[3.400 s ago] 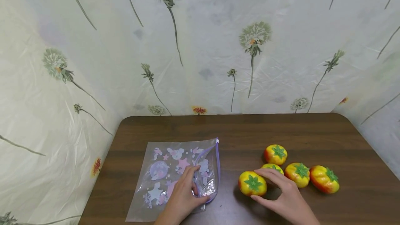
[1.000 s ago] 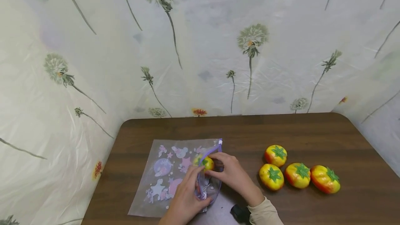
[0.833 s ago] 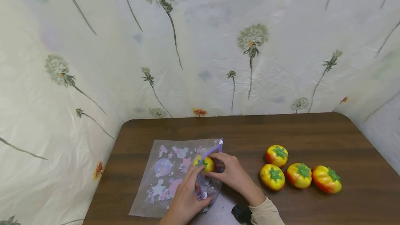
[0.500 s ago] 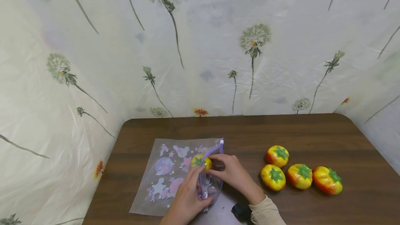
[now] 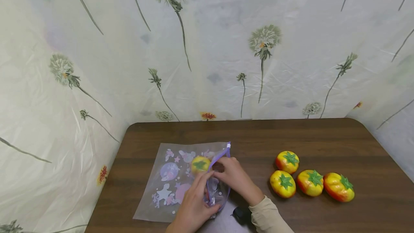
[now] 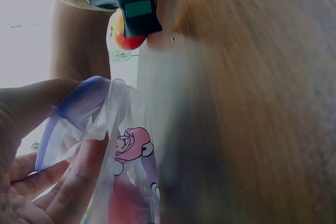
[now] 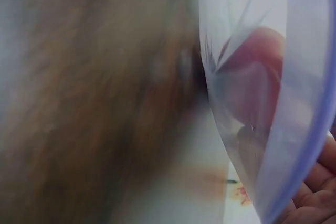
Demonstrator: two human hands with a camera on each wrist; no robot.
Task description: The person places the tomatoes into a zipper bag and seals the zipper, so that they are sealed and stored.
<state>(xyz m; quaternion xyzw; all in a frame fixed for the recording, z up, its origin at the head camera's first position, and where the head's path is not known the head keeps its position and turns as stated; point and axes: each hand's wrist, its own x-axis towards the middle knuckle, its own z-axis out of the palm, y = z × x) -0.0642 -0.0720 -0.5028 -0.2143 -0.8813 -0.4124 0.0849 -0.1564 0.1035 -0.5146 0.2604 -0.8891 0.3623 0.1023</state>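
Observation:
A clear zip bag (image 5: 152, 204) with pastel cartoon prints and a purple zipper edge lies on the table. My left hand (image 5: 192, 204) grips its mouth; in the left wrist view the thumb is outside the purple edge and fingers are inside. A yellow-red toy tomato (image 5: 200, 164) with a green star-shaped top shows through the plastic, just inside the opening. My right hand (image 5: 234, 177) reaches into the mouth with bent thumb and index finger at the toy tomato, their tips hidden behind the zipper band. The right wrist view shows the bag's purple edge (image 7: 315, 140) up close.
Several more toy tomatoes stand grouped at the right, the nearest one (image 5: 283, 184) close to my right forearm. A black wrist camera (image 5: 242, 215) sits under the right wrist. Flower-printed sheeting (image 5: 207, 46) rises behind the brown wooden table (image 5: 258, 136).
My right hand lifted a toy tomato from the group, brought it left to the bag and pushed it in through the mouth. The left hand kept gripping the bag.

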